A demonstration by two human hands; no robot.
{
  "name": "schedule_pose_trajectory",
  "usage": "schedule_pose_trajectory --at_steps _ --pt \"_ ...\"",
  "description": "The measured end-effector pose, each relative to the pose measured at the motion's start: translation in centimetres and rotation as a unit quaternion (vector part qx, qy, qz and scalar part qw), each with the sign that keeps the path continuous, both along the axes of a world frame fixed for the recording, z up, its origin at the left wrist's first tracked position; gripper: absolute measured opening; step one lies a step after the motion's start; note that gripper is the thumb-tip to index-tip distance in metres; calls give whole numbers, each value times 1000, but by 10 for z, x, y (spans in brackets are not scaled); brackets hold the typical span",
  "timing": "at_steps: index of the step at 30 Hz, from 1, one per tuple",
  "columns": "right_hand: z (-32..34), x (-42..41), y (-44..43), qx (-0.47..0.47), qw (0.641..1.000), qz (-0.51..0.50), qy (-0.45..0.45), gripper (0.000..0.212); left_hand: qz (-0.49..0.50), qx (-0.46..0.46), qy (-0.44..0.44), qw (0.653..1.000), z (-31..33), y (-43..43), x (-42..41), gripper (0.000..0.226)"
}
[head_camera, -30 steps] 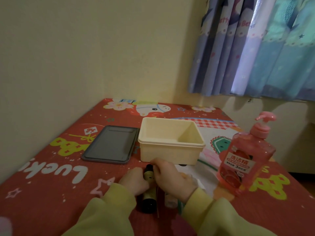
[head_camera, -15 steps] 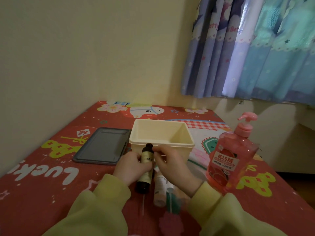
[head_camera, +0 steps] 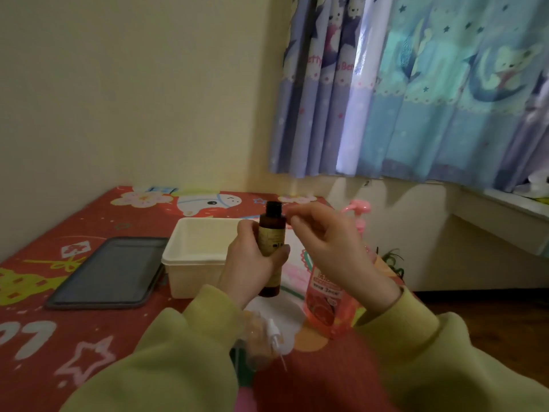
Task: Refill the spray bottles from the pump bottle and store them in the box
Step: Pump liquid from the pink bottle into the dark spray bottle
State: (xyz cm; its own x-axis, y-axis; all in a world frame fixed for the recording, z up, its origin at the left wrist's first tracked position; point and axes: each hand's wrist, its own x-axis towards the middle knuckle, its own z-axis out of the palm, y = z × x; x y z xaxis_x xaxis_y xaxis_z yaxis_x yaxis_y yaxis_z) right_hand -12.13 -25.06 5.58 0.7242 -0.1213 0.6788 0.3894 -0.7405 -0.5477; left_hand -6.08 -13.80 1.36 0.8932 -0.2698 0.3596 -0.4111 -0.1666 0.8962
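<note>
The left hand (head_camera: 249, 263) is gripping the amber spray bottle (head_camera: 271, 230) round its labelled middle, upright before the box (head_camera: 193, 278), the right hand (head_camera: 332, 248) curling beside its open neck, grasp unclear; likely light, rigid, slippery, best held mid-body.

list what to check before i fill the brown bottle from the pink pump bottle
1. brown bottle upright in left hand: ok
2. its neck uncapped: ok
3. right hand free to pump: cannot tell, its fingertips pinch together beside the neck
4. pump bottle upright and close by: ok
5. box open: ok
6. spray head within reach on the table: ok
</note>
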Motion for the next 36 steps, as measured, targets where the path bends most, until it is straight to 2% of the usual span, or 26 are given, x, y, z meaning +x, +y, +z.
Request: schedule_pose_trajectory --at_steps 5,11,24,27,31,34,36 --pt "49 -11 -23 45 999 -8 -15 12 -47 19 -65 997 -3 -23 -9 32" --pt "91 12 -56 40 994 -28 94 12 -84 76 -95 989 -3 -41 -14 31" --pt "72 53 -81 -15 972 -62 225 19 -65 135 -180 972 9 -61 -7 29" --pt "71 59 -83 -47 956 -69 283 18 -54 167 -190 966 14 -62 -5 34" --pt "70 66 -80 -95 933 -79 339 26 -60 206 -199 956 22 -64 -3 31" --pt "64 71 -74 -60 931 -62 354 29 -64 230 -215 947 26 -65 -5 27" --pt "63 71 -72 -5 929 -45 367 41 -66 236 -217 945 27 -68 -4 29"
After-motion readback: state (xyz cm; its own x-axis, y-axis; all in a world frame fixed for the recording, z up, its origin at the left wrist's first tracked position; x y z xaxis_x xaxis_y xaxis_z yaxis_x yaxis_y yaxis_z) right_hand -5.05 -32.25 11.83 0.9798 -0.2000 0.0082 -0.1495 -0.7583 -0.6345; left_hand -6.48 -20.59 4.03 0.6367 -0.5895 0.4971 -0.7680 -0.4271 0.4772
